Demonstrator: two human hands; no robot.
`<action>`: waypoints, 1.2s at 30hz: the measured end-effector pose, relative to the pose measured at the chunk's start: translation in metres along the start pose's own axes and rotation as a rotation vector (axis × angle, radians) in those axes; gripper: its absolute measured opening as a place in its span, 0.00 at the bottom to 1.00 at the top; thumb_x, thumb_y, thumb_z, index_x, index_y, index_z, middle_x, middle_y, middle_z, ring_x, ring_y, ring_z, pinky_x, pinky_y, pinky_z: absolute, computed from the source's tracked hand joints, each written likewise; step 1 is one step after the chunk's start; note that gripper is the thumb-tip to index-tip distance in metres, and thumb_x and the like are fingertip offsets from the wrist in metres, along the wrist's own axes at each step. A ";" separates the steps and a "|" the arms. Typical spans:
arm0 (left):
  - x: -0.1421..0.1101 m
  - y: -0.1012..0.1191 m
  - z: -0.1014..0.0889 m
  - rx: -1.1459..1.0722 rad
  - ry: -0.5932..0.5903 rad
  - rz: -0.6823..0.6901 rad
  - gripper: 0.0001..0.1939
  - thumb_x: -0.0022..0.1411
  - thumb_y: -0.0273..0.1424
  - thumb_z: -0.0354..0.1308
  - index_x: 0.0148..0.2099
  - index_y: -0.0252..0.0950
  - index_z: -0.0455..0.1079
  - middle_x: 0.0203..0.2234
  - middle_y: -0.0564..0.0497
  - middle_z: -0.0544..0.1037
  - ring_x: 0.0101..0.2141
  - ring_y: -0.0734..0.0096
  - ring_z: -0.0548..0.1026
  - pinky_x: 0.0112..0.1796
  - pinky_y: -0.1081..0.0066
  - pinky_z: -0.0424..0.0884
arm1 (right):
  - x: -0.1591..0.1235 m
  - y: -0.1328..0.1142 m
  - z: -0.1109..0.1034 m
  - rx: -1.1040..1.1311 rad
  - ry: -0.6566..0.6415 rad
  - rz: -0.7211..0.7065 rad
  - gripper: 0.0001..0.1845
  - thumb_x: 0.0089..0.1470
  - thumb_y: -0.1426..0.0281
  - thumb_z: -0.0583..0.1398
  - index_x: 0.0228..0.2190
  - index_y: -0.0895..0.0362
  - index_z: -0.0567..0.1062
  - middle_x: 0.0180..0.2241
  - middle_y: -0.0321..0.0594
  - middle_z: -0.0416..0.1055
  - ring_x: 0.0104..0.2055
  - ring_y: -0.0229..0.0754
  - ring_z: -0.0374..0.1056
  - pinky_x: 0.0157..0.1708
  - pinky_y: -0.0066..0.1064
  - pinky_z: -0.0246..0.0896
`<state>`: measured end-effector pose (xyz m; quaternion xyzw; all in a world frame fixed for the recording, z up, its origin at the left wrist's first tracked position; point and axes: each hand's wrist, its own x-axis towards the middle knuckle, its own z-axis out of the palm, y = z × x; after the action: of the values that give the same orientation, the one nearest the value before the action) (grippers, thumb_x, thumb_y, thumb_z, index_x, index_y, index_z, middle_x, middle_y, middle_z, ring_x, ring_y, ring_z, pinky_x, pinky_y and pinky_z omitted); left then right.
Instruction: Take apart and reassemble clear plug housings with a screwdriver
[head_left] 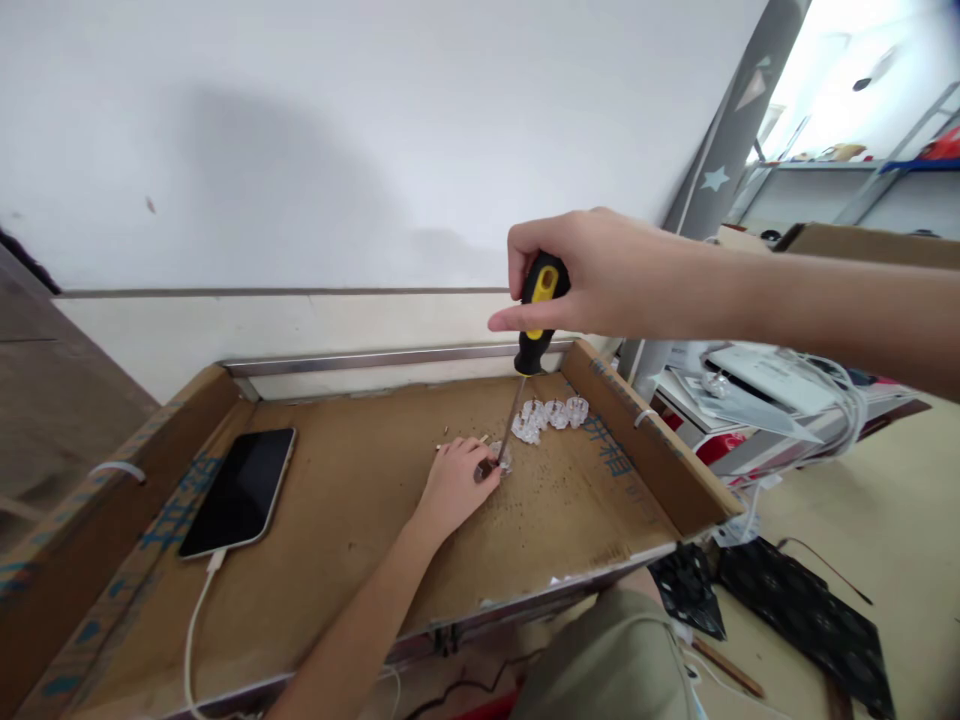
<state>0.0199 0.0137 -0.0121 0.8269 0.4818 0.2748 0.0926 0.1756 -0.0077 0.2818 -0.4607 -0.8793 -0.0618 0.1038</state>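
Observation:
My right hand (570,270) is wrapped round the black and yellow handle of a screwdriver (541,310), its shaft slanting down and to the left. The tip meets a small clear plastic piece (504,458) on the cardboard. Low on the cardboard, my left hand (459,482) has its fingers closed on that piece, partly covering it. Several similar clear plastic pieces (553,414) lie in a group just to the right and behind. Tiny dark bits, perhaps screws, are scattered around them; they are too small to make out.
A cardboard-lined tray (352,560) with raised sides forms the work surface. A phone (240,490) with a white cable (196,625) lies at its left. Beyond the right side are stacked papers and cables (780,390), and black items (810,610) on the floor. A white wall stands behind.

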 end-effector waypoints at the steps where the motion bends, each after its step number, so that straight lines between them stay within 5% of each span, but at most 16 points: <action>1: 0.000 0.000 0.000 -0.005 0.002 -0.002 0.03 0.58 0.32 0.56 0.34 0.38 0.70 0.34 0.53 0.75 0.40 0.64 0.70 0.43 0.62 0.62 | 0.000 0.001 -0.003 0.031 -0.056 -0.001 0.17 0.47 0.57 0.61 0.35 0.55 0.68 0.28 0.34 0.68 0.25 0.29 0.61 0.23 0.25 0.50; 4: 0.000 0.001 -0.001 -0.010 -0.002 -0.007 0.03 0.58 0.32 0.57 0.33 0.39 0.70 0.34 0.52 0.75 0.39 0.64 0.70 0.43 0.62 0.62 | -0.003 0.009 -0.012 0.090 -0.277 -0.002 0.18 0.49 0.66 0.61 0.42 0.54 0.65 0.28 0.33 0.70 0.21 0.28 0.61 0.20 0.24 0.50; 6: 0.000 0.002 -0.001 -0.007 0.002 -0.007 0.04 0.58 0.33 0.57 0.33 0.38 0.70 0.34 0.52 0.75 0.39 0.64 0.70 0.43 0.62 0.62 | -0.005 0.016 -0.015 0.071 -0.339 -0.008 0.18 0.52 0.62 0.58 0.44 0.53 0.65 0.24 0.33 0.69 0.19 0.28 0.60 0.19 0.25 0.49; 10: 0.000 0.002 -0.001 -0.003 0.015 0.003 0.05 0.58 0.34 0.57 0.33 0.38 0.69 0.33 0.52 0.75 0.38 0.64 0.70 0.43 0.64 0.63 | -0.006 0.025 -0.011 -0.075 -0.179 0.013 0.28 0.51 0.47 0.53 0.42 0.56 0.67 0.19 0.33 0.66 0.17 0.29 0.58 0.20 0.26 0.47; 17: -0.001 0.007 0.000 0.070 0.019 0.018 0.06 0.59 0.33 0.54 0.33 0.37 0.68 0.34 0.49 0.75 0.39 0.62 0.71 0.42 0.62 0.63 | 0.000 0.000 -0.009 0.011 -0.268 -0.052 0.24 0.51 0.59 0.58 0.49 0.51 0.62 0.27 0.31 0.68 0.20 0.28 0.59 0.21 0.24 0.48; 22: -0.002 0.011 -0.002 0.086 0.010 0.022 0.06 0.60 0.33 0.53 0.32 0.37 0.68 0.34 0.48 0.74 0.39 0.61 0.70 0.41 0.62 0.64 | 0.002 -0.006 -0.002 -0.249 -0.013 0.010 0.28 0.51 0.47 0.53 0.38 0.59 0.69 0.27 0.41 0.68 0.26 0.36 0.63 0.25 0.28 0.49; 28: -0.001 0.007 0.000 0.056 0.004 0.011 0.07 0.59 0.33 0.55 0.31 0.37 0.68 0.32 0.50 0.74 0.38 0.62 0.70 0.41 0.63 0.64 | 0.004 0.004 -0.004 -0.065 -0.222 -0.137 0.25 0.50 0.54 0.59 0.47 0.51 0.66 0.30 0.34 0.69 0.23 0.30 0.61 0.24 0.26 0.49; 33: 0.000 0.005 0.001 0.042 -0.001 0.011 0.06 0.60 0.34 0.55 0.32 0.37 0.68 0.33 0.50 0.74 0.38 0.62 0.70 0.40 0.63 0.64 | 0.007 0.006 -0.001 -0.288 0.001 -0.044 0.28 0.48 0.45 0.54 0.33 0.59 0.71 0.23 0.38 0.65 0.24 0.35 0.62 0.22 0.28 0.47; 36: 0.000 0.006 0.000 0.046 -0.014 0.022 0.06 0.60 0.33 0.54 0.33 0.37 0.68 0.34 0.50 0.74 0.38 0.63 0.70 0.41 0.63 0.64 | 0.007 0.011 -0.006 -0.204 -0.126 -0.105 0.24 0.48 0.52 0.59 0.41 0.55 0.69 0.32 0.37 0.69 0.22 0.30 0.61 0.20 0.26 0.48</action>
<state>0.0241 0.0104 -0.0102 0.8359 0.4781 0.2591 0.0738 0.1817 0.0031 0.2896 -0.4251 -0.8962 -0.1273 -0.0025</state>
